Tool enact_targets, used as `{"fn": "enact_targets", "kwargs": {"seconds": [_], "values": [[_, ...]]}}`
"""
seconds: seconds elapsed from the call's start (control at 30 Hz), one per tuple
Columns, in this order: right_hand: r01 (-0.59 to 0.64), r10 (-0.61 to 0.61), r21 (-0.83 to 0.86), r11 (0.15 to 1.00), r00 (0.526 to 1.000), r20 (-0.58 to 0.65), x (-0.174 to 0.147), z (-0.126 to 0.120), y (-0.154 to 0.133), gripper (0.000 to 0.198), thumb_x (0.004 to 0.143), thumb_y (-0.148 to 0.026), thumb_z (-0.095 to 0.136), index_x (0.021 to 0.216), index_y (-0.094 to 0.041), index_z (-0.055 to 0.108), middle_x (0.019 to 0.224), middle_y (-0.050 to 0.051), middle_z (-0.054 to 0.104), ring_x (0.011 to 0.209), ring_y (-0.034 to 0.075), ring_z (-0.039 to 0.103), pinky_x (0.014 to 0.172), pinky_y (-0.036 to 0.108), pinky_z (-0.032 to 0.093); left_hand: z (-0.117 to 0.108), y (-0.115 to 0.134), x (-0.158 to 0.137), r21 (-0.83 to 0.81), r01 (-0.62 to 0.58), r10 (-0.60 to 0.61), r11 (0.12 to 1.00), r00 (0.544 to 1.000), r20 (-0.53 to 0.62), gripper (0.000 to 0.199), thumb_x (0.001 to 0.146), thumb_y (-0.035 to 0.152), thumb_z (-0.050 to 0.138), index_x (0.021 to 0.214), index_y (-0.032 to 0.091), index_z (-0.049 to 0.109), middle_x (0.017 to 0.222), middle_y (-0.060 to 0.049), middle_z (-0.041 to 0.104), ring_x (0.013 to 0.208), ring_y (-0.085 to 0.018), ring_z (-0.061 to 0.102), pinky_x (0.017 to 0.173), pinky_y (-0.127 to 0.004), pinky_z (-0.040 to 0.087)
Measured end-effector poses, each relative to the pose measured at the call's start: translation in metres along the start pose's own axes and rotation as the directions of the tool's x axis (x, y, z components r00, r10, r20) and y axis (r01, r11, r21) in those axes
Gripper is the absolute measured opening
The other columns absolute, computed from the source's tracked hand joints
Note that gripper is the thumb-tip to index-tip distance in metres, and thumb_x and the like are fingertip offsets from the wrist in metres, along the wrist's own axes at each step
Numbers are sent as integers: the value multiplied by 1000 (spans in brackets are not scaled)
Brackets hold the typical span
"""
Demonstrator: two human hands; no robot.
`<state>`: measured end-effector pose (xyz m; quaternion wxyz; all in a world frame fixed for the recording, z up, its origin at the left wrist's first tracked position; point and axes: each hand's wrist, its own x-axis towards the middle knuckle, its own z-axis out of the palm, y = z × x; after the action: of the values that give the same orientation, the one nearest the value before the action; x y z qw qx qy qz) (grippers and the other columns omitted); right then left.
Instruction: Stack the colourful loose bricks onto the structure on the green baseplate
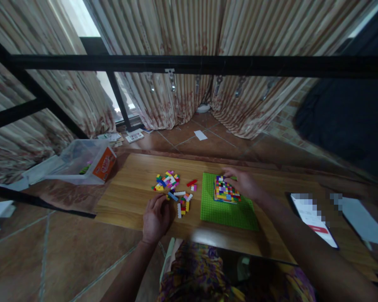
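Note:
On the table lies a green baseplate [227,220], carrying a low block built from many-coloured toy bricks [226,191]. My right hand [242,183] reaches over the block's far right side. Its thumb and fingers are bent together at the far edge, and whatever is between them is too small to make out. Left of the plate, my left hand [156,218] rests on the wood with curled fingers at the near edge of the loose bricks [168,180]. What those fingertips hold, if anything, is hidden. Between hand and plate lie a blue brick [172,196] and a red brick [192,183].
A clear plastic box [78,167] with an orange label stands past the table's left end. Toward the right of the wooden table [122,205] lies a phone [316,226] with a lit screen. A black metal bar [189,65] crosses in front of the curtains.

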<state>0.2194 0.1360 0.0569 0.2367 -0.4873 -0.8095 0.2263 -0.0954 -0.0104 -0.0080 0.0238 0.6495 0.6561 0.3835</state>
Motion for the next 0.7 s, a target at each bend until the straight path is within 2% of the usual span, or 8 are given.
{"fn": "enact_targets", "kwargs": {"seconds": [0.13,0.2,0.27,0.33,0.43,0.53,0.7], "values": [[-34,36,16,999,981,-192,-9,-2,-1,31,88,-28,48,114,-21,64,104,7,73,95,22,68,88,38,51,0,1,-4,-57,53,-57,997,997,-61,30,86,14,48,115,18,58,114,-10,62,106,-21,60,94,-39,51],[-49,52,19,999,955,-290,-13,-1,-8,28,88,-31,48,107,-22,66,109,8,71,97,23,67,90,38,50,-1,2,-6,-61,81,-88,995,990,-109,33,85,9,46,116,17,56,113,-11,60,106,-21,59,94,-38,51],[-65,77,48,997,939,-334,-17,5,-22,28,88,-35,49,105,-23,67,106,7,72,95,23,68,89,38,50,-1,4,-7,-31,118,-121,993,979,-164,37,81,5,46,115,16,55,112,-12,59,107,-22,57,94,-40,50],[-30,54,86,996,955,-291,-21,17,-42,28,88,-38,50,104,-23,67,100,6,73,91,22,68,85,36,51,-1,5,-8,16,160,-153,987,967,-203,38,78,3,46,113,15,54,111,-13,58,107,-24,55,95,-42,49],[85,-64,115,990,984,-168,-25,44,-76,24,90,-34,49,98,-24,69,98,5,73,92,21,67,84,34,50,0,5,-8,67,199,-181,978,960,-212,39,76,3,46,112,15,54,108,-12,57,105,-25,53,94,-44,48],[196,-193,108,975,980,-43,-23,79,-102,23,92,-26,47,95,-23,69,96,5,71,93,20,64,85,33,48,1,5,-6,103,218,-197,971,964,-181,37,76,4,47,110,16,56,108,-12,57,104,-25,53,93,-44,47],[191,-194,44,981,977,85,-5,122,-118,22,89,-16,50,96,-23,70,92,5,69,90,20,61,82,32,45,3,5,0,181,192,-178,965,980,-87,33,85,11,47,115,19,58,120,-12,56,112,-26,52,96,-45,43]]}}
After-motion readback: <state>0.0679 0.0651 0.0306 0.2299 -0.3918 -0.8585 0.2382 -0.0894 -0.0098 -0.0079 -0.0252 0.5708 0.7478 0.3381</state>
